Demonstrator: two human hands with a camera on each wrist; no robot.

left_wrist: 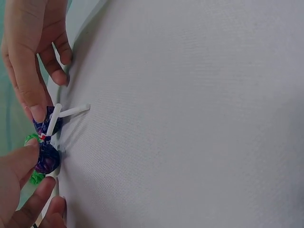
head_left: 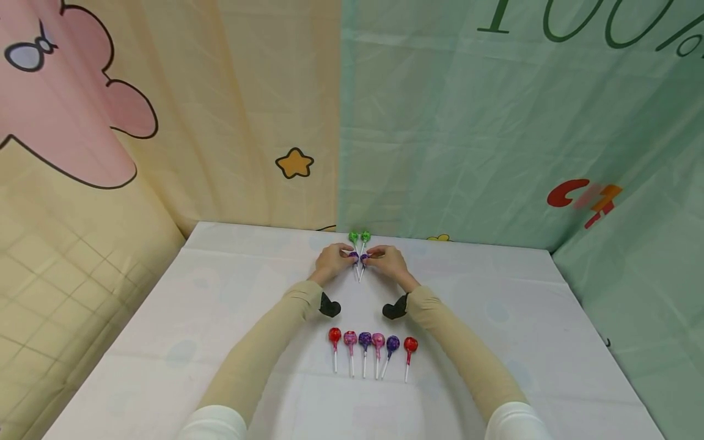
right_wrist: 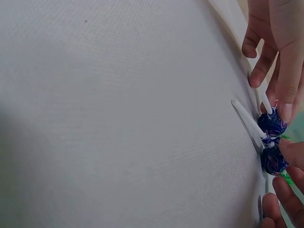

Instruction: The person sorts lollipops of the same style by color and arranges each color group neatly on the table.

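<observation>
Two purple-wrapped lollipops lie side by side near the table's far edge, their white sticks meeting toward the person. The left hand (head_left: 333, 260) pinches the left purple lollipop (left_wrist: 48, 158) between thumb and fingers. From the other side the right hand (head_left: 389, 261) pinches the right purple lollipop (right_wrist: 274, 160). Just beyond them are two green lollipops, the left one (head_left: 354, 236) and the right one (head_left: 365, 236), heads apart and sticks slanting inward. In both wrist views the green wrappers are mostly hidden behind the purple ones.
Nearer the person, a row of lollipops lies on the white table (head_left: 352, 409): a red one (head_left: 335, 335) at its left end, pink and purple ones between, another red one (head_left: 410, 344) at its right. Printed curtains (head_left: 247, 122) hang behind the table.
</observation>
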